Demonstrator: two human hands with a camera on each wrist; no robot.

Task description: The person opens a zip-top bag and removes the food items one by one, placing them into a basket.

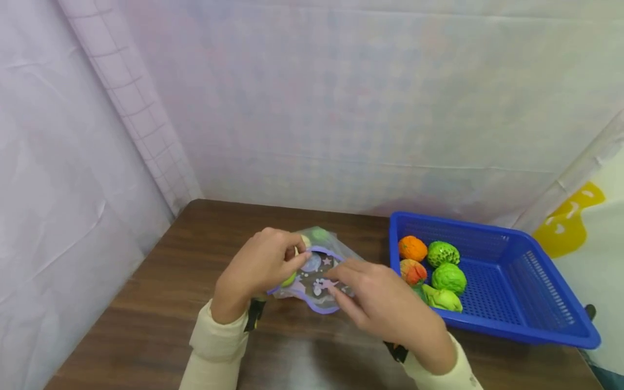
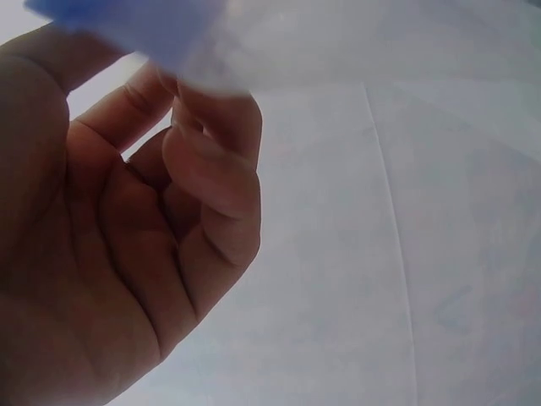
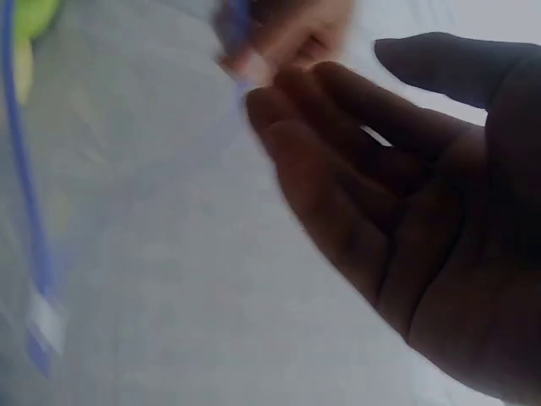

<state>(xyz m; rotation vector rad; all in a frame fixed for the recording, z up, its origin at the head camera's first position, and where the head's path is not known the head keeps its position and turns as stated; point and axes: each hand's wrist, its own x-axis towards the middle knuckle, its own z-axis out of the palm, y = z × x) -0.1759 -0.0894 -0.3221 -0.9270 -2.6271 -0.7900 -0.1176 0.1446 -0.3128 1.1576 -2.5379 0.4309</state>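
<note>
A clear zip bag (image 1: 312, 265) with purple edging and pale purple prints is held up above the brown table. Green and yellowish things show through its plastic (image 1: 319, 234), too covered to name. My left hand (image 1: 265, 261) pinches the bag's edge between thumb and curled fingers; in the left wrist view the blue-purple edging (image 2: 156, 34) is blurred at the thumb. My right hand (image 1: 387, 298) is at the bag's right side. In the right wrist view its fingers (image 3: 330, 194) are loosely extended, the thumb stands apart, and nothing is between them.
A blue plastic basket (image 1: 512, 326) stands on the right of the table (image 1: 161, 303). Its left end holds an orange fruit (image 1: 412, 248), a red-orange one (image 1: 412, 271) and several green pieces (image 1: 449, 278). White sheeting (image 1: 341, 108) hangs behind the table.
</note>
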